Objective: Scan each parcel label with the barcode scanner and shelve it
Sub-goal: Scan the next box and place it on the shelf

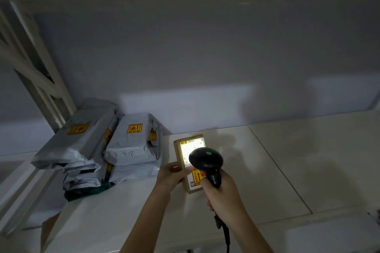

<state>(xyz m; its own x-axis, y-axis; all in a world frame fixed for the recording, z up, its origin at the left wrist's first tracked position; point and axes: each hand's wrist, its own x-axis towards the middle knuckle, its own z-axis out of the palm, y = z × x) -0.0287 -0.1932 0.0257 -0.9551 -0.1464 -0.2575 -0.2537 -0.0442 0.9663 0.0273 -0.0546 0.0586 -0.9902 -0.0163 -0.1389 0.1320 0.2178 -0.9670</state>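
brown cardboard parcel (186, 167), label (192, 150) brightly lit

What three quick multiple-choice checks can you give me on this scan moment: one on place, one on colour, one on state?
1. Where do the grey mailer bags lie relative to the cardboard parcel?
A. To its left on the shelf
B. To its right
C. On top of it

2. What colour is the small light on top of the barcode scanner?
A. Red
B. Green
C. Blue

3. What is the scanner doing to the parcel label?
A. Lying unused on the shelf
B. Pointing away at the wall
C. Lighting it brightly

Answers:
1 A: the bags are stacked at the left end of the shelf.
2 B: a green dot shows on the black head.
3 C: the right hand grips the scanner over the glowing label, while the left hand holds the parcel's edge.
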